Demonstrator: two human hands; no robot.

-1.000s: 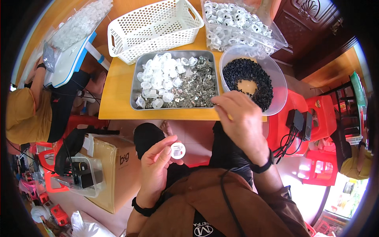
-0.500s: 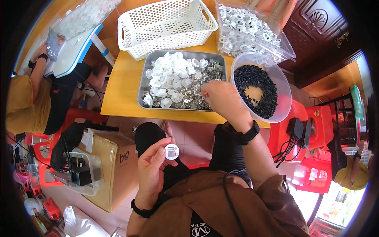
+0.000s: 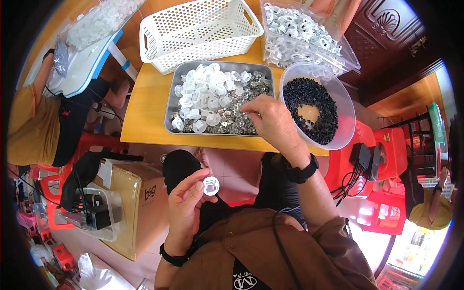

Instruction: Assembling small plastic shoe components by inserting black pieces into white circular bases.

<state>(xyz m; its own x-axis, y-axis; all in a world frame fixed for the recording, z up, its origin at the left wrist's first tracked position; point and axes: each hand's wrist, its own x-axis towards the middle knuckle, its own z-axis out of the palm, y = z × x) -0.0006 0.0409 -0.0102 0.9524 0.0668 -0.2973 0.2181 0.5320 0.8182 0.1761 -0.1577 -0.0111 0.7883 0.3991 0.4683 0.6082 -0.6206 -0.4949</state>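
White round piece [image 3: 210,185] pinched in the left hand [image 3: 187,197]! Right hand [image 3: 273,121] over small grey bits [image 3: 237,123] in the metal tray [image 3: 170,108], fingers curled, can't tell if they're gripping.

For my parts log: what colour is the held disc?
The disc is white, grey inside; head view shows it best.
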